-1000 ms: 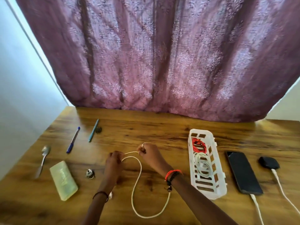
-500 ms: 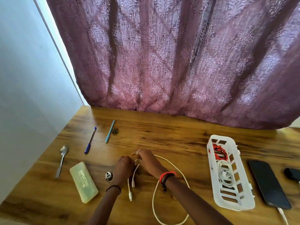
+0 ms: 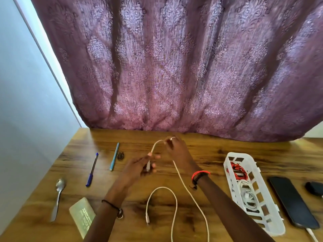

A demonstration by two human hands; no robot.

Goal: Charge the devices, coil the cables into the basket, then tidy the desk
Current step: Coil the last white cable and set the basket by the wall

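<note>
Purple curtain (image 3: 174, 67) backs the wooden worktop (image 3: 218, 151). The white basket (image 3: 277, 230) lies to the right, its long axis running near to far. The white cable (image 3: 164, 187) arches between the left hand (image 3: 139, 166) and the right hand (image 3: 178, 151), both pinching it. Its slack trails toward the person, uncoiled. The right hand is nearer the basket.

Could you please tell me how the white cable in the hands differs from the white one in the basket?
The held cable is uncoiled, trailing over the desk; the basket cable is coiled. The left hand and right hand grip the held cable; no hand touches the basket cable in the basket. Both are white.
</note>
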